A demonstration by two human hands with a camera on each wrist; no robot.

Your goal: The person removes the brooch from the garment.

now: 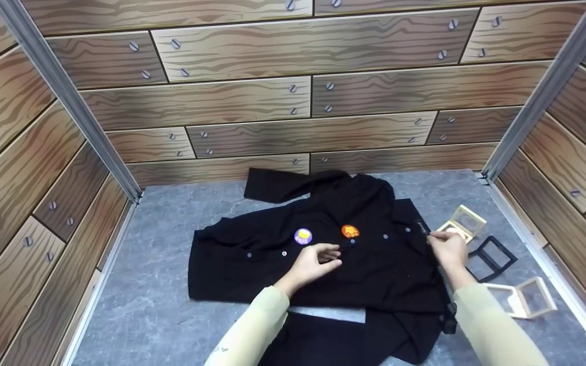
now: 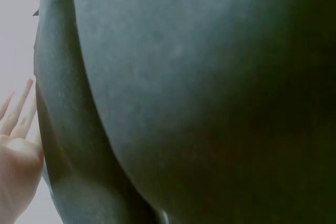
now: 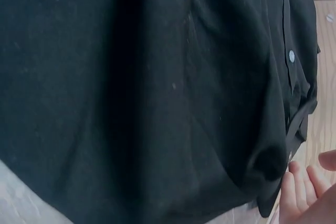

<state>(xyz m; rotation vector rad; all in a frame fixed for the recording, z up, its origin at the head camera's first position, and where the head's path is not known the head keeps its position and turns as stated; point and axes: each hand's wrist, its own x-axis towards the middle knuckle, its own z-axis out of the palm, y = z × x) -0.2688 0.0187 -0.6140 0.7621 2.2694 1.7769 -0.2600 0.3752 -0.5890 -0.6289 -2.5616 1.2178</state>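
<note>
A black button-up shirt (image 1: pixel 354 274) lies spread sideways on the grey tabletop. Along its placket run small buttons (image 1: pixel 284 253). A purple-and-yellow round badge (image 1: pixel 302 236) and an orange round badge (image 1: pixel 350 231) sit on the cloth. My left hand (image 1: pixel 313 262) hovers over the shirt's middle, fingers loosely bent and thumb apart, holding nothing. At the shirt's right edge my right hand (image 1: pixel 448 250) pinches the dark border beside a thin black strip; its fingertips partly cover that spot. Black cloth fills much of both wrist views, with the right hand's fingers (image 3: pixel 304 184) at its edge.
Right of the shirt stand open hinged cases with clear panes: a gold one (image 1: pixel 468 223), a black one (image 1: pixel 492 258) and a cream one (image 1: pixel 524 299). A small black fitting (image 1: pixel 448 323) lies by the lower right edge. Wood-patterned walls (image 1: pixel 252 101) enclose the grey tabletop (image 1: pixel 140 274).
</note>
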